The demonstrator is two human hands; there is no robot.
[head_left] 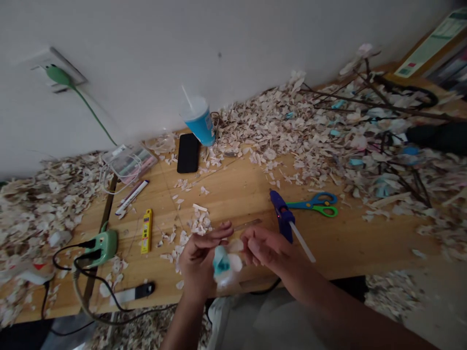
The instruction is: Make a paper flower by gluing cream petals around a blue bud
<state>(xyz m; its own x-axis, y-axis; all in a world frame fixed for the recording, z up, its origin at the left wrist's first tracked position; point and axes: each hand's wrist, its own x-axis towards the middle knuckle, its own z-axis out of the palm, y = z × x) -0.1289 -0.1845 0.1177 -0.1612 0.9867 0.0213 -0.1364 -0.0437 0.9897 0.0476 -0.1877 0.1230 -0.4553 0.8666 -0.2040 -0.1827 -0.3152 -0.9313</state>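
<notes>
Near the table's front edge my left hand is closed around a small artificial flower with teal and white petals; its stem and the exact grip are hidden. Close beside it, the fingers of my right hand pinch a thin pale petal at the flower's upper right side. Whether this petal touches the flower I cannot tell. Just beyond my right hand lies a dark blue glue gun with a white glue stick sticking out of its back. Scissors with blue and green handles lie against it.
Heaps of pale petal scraps cover the back and both sides of the table, with brown twigs at right. A blue cup, a black phone, a yellow box, a scraper and a corded green power adapter stand or lie around.
</notes>
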